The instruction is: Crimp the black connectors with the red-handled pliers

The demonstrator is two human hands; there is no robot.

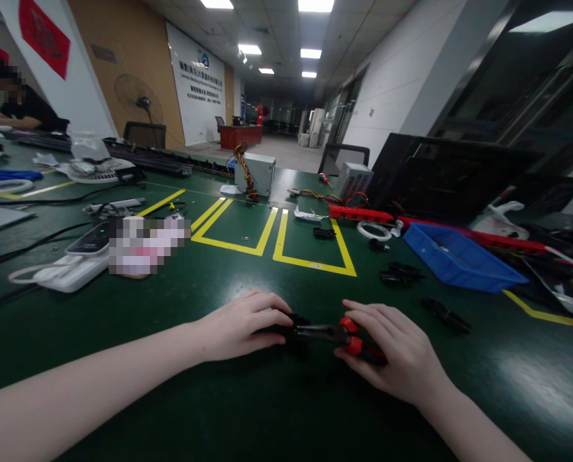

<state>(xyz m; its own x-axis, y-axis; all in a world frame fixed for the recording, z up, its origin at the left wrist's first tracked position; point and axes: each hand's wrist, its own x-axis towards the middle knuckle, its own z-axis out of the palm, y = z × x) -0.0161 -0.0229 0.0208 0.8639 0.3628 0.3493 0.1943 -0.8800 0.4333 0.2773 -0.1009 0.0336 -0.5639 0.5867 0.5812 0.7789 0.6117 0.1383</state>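
- Left hand [250,326]: pinching a small black piece [299,319], too dark to make out.
- Right hand [394,346]: gripping red-handled pliers [333,333], which sit between both hands, nose at the black piece.
- Beyond the right hand, rightward: a blue plastic tray [478,274] on the green tabletop [209,410].
- Beyond the left hand, leftward: a white power strip [74,274].

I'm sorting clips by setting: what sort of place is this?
Probably an office area used as an electronics workbench: a metal box with bundled coloured wires, likely a power supply, stands on the green table; the right hand holds red-handled pliers; a lettered wall panel shows behind.
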